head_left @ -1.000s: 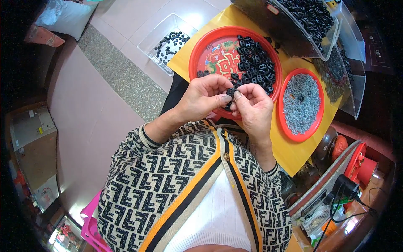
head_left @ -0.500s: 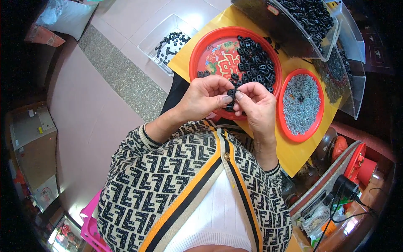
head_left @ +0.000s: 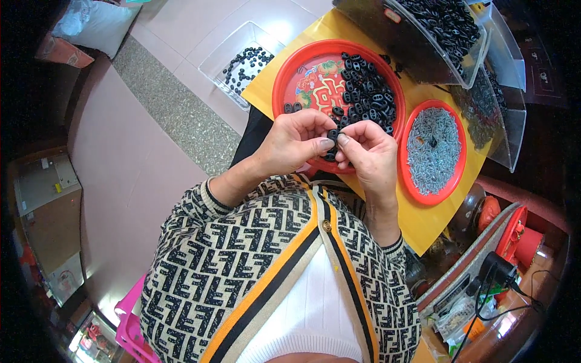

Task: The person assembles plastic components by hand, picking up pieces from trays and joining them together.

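Observation:
Over the near edge of a round red tray [head_left: 278, 78], my left hand [head_left: 292, 142] pinches a small black two-holed plastic piece [head_left: 332, 134] between thumb and fingers. My right hand [head_left: 370, 151] meets it there, thumb and forefinger pressed together against the piece's right side. Whatever those right fingertips hold is mostly hidden. Many similar black pieces [head_left: 366, 91] lie heaped on the tray's right half. Right of my right hand, a smaller oval red tray [head_left: 404, 158] is full of small silvery screws [head_left: 433, 160], with one dark bit among them.
Yellow sheeting [head_left: 417, 233] lies under both trays. Clear bins [head_left: 417, 45] of black parts stand at the far right. A clear box [head_left: 212, 63] with scattered small black parts sits beyond the round tray. Cables and a black adapter [head_left: 497, 269] lie at the near right.

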### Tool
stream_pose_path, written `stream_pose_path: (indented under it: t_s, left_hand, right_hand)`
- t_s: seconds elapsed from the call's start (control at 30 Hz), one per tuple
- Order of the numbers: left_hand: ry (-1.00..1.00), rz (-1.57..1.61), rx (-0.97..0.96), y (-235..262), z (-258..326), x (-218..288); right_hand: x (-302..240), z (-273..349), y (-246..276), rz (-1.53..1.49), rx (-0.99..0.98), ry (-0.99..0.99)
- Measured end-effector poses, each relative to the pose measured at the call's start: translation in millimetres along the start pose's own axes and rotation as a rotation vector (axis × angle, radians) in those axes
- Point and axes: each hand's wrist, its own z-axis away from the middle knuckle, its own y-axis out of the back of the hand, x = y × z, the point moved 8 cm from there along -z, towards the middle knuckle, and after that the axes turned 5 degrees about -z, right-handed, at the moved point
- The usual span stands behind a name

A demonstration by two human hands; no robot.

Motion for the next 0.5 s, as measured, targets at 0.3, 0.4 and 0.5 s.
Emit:
stream_pose_path:
  t_s: [0.3, 0.4, 0.5]
  left_hand:
    - [0.019, 0.045, 0.009, 1, 0, 0]
    - [-0.03, 0.041, 0.048, 1, -1, 4]
    - [-0.016, 0.082, 0.026, -2, 0, 3]
  right_hand:
    - [5, -4, 1, -0.07, -0.01, 0.034]
    - [10, -7, 1, -0.222, -0.098, 0.023]
    - [16, -9, 0, -0.352, -0.181, -0.046]
